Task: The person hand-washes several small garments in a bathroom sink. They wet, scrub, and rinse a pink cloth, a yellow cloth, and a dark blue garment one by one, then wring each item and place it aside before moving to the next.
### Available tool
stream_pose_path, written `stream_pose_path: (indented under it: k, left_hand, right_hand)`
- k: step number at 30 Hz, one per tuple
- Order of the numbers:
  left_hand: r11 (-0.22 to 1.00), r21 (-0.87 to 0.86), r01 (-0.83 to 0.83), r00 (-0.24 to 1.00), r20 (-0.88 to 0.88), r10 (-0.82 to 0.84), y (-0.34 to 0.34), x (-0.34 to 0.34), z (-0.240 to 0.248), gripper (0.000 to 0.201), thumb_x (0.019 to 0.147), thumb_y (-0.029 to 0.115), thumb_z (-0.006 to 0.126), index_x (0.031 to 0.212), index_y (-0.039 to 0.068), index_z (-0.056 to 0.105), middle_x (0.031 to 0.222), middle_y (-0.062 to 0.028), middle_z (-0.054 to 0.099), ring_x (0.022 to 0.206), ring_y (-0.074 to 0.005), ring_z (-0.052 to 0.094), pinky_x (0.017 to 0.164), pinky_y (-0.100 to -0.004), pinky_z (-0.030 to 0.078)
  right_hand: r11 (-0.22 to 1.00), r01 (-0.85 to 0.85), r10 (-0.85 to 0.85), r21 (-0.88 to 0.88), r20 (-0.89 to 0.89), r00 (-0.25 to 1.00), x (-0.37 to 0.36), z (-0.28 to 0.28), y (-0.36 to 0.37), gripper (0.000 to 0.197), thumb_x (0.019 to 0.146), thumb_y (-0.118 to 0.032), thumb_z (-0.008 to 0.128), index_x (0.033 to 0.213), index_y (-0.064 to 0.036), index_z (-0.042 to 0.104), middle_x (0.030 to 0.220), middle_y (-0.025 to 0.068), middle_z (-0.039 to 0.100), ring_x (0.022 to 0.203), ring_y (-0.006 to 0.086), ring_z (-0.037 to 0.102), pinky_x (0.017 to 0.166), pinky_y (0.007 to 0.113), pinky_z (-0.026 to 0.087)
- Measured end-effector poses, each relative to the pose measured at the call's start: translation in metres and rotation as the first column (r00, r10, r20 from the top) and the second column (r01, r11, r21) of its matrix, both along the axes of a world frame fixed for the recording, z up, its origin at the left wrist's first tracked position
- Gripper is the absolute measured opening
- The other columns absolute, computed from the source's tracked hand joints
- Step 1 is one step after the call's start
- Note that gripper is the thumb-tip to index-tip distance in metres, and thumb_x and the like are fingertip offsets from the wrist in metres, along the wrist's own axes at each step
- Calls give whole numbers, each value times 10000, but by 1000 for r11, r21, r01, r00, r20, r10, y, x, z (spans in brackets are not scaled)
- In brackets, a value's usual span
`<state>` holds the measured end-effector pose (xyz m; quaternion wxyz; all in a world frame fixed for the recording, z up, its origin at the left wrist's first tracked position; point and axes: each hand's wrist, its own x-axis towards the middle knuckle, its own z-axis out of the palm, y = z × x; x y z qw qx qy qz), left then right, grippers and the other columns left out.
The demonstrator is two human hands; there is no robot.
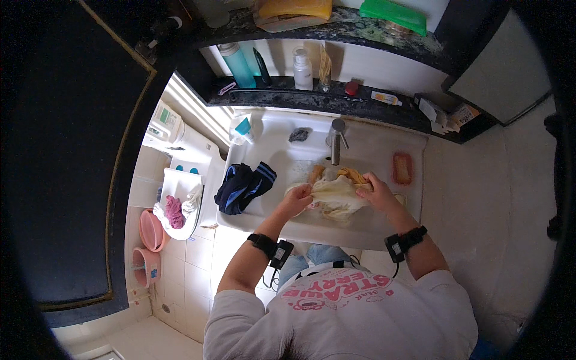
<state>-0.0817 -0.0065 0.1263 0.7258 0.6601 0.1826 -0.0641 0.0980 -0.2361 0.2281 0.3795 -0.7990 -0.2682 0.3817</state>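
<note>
Since left hand (298, 199) and right hand (374, 193) grasp opposite sides, the crumpled pale-yellow cloth (339, 196) spreads between them toward the white rectangular sink's (384, 144) front edge, before the grey metal tap (336, 137), dark-blue striped garment (240, 187) bunched by the left edge, presumably leaving room.

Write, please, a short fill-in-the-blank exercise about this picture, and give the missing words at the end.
1. The pale cloth is held ____ the left hand and the right hand.
2. In the picture, the dark cloth lies to the ____ of the pale cloth.
3. The dish lies to the ____ of the faucet.
4. At the far left, the basin and the bucket are both ____ in colour.

Missing words: between; left; right; pink.
</note>
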Motion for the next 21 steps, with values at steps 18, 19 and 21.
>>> stream_pose_path:
  k: [18,19,21]
  left_hand:
    - [375,924,-75,984,130,-125,-33,-37,47,638,676,225,751,1224,59,470,1078,-187,564,1018,-355,539,872,-415,446]
    - [433,895,-110,980,171,-103,-35,-28,56,613,667,231,756,1189,47,494,1079,-190,566,1024,-349,539,876,-404,446]
    - [592,803,-70,982,159,-100,-27,-6,77,553,664,234,760,1126,29,535,1061,-202,571,1043,-331,542,863,-408,447]
  right_hand:
    - [981,-137,164,140,-200,966,-63,-14,32,469,774,-206,720,1142,22,541,1032,101,608,939,181,574,812,282,454]
    - [983,-137,161,121,-220,962,-67,-3,42,426,779,-201,710,1108,20,554,1010,104,617,921,181,583,807,289,457]
    - [917,-144,251,371,-258,933,-69,11,54,344,788,-191,689,1040,16,580,964,110,635,885,181,599,796,304,464]
